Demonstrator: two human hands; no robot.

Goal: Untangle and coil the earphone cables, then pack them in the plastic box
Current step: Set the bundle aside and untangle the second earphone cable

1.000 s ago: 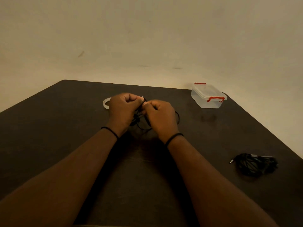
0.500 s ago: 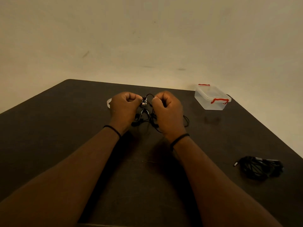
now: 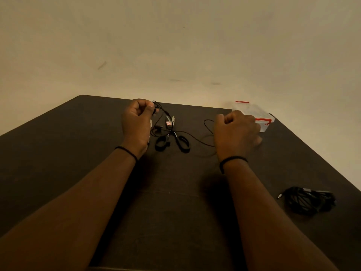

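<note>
A black earphone cable (image 3: 176, 134) is stretched between my two hands over the dark table (image 3: 58, 153). My left hand (image 3: 136, 122) pinches one end of it, up near the earbuds. My right hand (image 3: 234, 132) is curled round the other end, with a loop of cable showing beside its thumb. The slack middle lies on the table in small loops with a little tag on it. A clear plastic box (image 3: 261, 117) with red clips, lid on, stands just behind my right hand. A second black bundle of earphone cable (image 3: 308, 200) lies at the right.
A small white ring-shaped thing is mostly hidden behind my left hand. The table's far edge runs just beyond the hands and its right edge slants down past the box and the bundle. A plain wall fills the background.
My hands have pulled apart, left to the left and right toward the box, drawing the cable out from a tight clump into a long strand between them.
</note>
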